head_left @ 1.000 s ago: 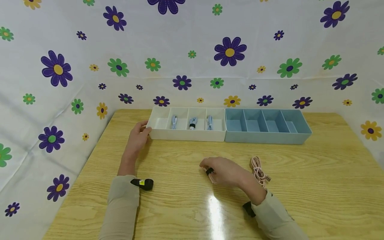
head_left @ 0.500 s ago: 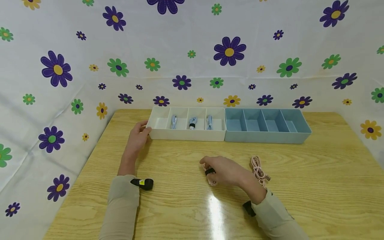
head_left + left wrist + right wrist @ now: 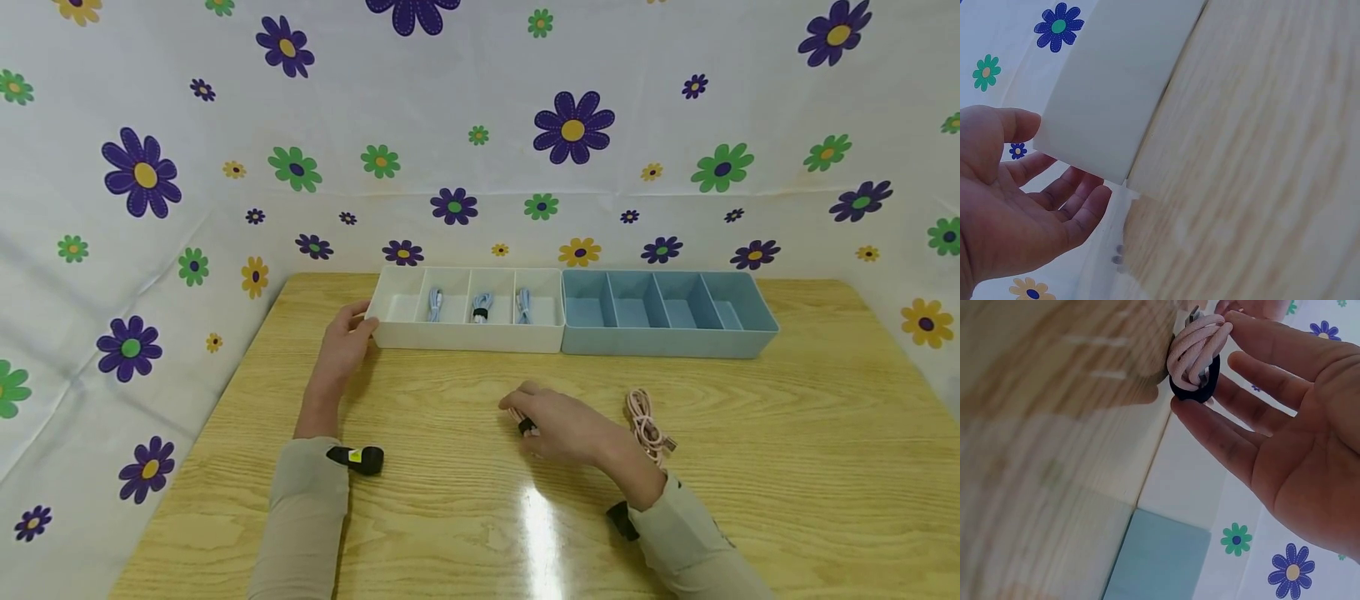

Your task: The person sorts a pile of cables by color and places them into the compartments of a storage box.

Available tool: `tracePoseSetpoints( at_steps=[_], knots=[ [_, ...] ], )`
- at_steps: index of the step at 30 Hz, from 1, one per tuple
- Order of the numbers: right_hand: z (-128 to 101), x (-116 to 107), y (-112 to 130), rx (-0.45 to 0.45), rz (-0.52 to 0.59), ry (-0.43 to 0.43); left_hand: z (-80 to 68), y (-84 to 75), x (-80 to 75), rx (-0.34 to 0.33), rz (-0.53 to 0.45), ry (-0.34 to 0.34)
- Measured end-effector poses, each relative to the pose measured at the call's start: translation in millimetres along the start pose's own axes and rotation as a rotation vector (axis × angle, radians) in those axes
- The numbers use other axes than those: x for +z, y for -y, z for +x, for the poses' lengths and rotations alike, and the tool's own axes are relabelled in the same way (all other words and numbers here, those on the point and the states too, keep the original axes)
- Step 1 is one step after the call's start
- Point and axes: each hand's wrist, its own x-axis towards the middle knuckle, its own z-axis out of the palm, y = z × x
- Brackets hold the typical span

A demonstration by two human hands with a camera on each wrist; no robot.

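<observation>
Overhead, the left hand (image 3: pixel 341 346) rests with relaxed fingers against the end of the white tray (image 3: pixel 465 335), while the right hand (image 3: pixel 562 425) pinches a coiled pink cable (image 3: pixel 525 423) just above the wooden table (image 3: pixel 450 500), with a loose pink cable (image 3: pixel 647 425) near it. Closer, the left wrist view shows the left hand's (image 3: pixel 1016 206) straight fingers touching the white tray's (image 3: pixel 1116 94) corner. Lastly, the right wrist view shows the fingers (image 3: pixel 1266 347) curled round the coiled pink cable (image 3: pixel 1197 350), bound by a black band (image 3: pixel 1200 390).
</observation>
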Motion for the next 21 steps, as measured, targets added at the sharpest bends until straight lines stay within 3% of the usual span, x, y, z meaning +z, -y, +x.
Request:
tracePoseSetpoints(
  at_steps=[7, 14, 21],
  knots=[
    [-1.2, 1.0, -0.7, 0.005, 0.013, -0.023, -0.2, 0.0, -0.2, -0.003, -0.001, 0.004],
    [-3.0, 0.9, -1.8, 0.017, 0.044, 0.01, -1.9, -1.1, 0.2, 0.004, -0.006, 0.003],
    [-4.6, 0.6, -2.2, 0.013, -0.011, 0.014, -1.2, -1.0, 1.0, 0.002, -0.005, 0.0]
  ],
)
